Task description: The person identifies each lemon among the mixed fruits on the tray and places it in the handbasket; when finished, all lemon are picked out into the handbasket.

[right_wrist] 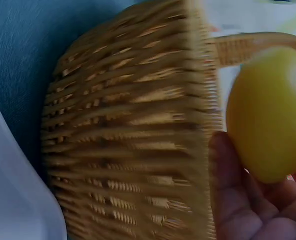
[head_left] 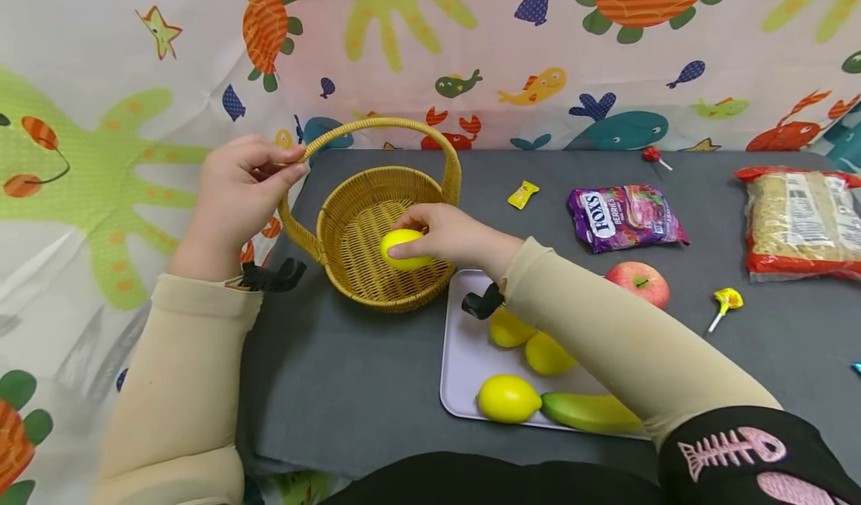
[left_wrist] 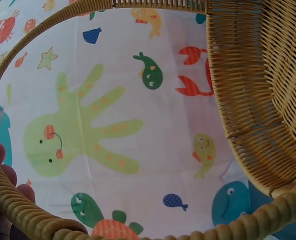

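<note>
As RH [head_left: 449,234] grips lemon [right_wrist: 269,115], long axis horiz

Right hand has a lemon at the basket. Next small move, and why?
Probably lower the right hand slightly and release the lemon into the basket. In the head view the lemon sits over the basket's open mouth, the right wrist view shows it beside the rim, and the left hand holds the handle, which should help steady things.

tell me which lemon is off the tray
The lemon held in the right hand, over the wicker basket; the other three visible lemons lie on the tray.
</note>
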{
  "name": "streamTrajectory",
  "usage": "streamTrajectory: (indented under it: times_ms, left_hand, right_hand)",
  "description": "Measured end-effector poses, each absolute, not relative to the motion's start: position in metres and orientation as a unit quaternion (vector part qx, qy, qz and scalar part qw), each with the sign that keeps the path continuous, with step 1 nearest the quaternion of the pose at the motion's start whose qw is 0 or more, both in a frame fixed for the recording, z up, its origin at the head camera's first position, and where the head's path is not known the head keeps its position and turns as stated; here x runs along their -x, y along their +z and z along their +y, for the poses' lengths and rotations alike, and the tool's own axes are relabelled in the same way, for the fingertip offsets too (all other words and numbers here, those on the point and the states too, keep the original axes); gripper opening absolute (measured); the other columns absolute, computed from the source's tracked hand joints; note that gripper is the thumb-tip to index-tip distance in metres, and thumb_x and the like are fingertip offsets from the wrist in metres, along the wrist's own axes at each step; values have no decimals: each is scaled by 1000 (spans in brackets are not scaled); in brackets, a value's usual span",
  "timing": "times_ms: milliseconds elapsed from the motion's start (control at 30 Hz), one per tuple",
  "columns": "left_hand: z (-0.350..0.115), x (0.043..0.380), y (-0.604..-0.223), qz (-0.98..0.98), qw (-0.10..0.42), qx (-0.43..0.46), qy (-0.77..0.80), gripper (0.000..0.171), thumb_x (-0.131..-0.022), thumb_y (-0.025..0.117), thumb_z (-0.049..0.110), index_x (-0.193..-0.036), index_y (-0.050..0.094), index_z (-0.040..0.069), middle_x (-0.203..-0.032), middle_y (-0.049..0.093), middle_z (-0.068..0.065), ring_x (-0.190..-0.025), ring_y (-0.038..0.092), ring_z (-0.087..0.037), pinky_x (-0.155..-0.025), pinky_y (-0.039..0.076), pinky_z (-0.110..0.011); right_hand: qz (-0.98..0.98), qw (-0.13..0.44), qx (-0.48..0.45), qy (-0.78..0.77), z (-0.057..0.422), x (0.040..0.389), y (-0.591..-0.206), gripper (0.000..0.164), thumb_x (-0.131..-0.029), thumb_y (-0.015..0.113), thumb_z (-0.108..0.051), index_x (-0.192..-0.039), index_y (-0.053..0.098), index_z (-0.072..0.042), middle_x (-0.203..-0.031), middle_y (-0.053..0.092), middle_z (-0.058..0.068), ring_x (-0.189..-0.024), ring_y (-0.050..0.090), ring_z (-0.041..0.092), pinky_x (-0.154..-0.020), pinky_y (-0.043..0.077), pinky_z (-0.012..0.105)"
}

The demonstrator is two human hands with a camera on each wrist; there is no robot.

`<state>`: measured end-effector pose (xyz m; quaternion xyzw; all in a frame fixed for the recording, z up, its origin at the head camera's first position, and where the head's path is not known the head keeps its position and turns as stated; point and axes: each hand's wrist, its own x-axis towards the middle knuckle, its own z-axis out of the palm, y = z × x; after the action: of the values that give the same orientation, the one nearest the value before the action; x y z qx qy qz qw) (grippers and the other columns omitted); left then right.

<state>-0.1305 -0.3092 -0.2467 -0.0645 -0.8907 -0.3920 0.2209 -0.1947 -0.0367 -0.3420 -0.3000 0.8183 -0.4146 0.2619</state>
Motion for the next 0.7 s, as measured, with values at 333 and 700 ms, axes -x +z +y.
streamTrajectory:
  times_ms: [333, 700]
  left_hand:
    - [-307, 133, -243, -883, 212, 63, -415, 16, -87, 80, 6, -103, 81, 6, -89, 66, 6, -69, 58, -15, -56, 46, -19]
    - [-309, 133, -235, -893, 178, 67, -407, 18, -86, 80, 4, -103, 79, 2, -85, 68, 14, -62, 55, -10, -52, 42, -17]
  right_hand:
    - [863, 240, 396, -201, -74, 182, -361, 46, -84, 78, -51, -113, 67, -17, -99, 65, -3, -92, 58, 17, -79, 48, 30]
    - [876, 229, 392, -161, -73, 174, -362, 46, -88, 75, -49, -120, 68, -16, -104, 66, -3, -94, 59, 17, -84, 49, 34]
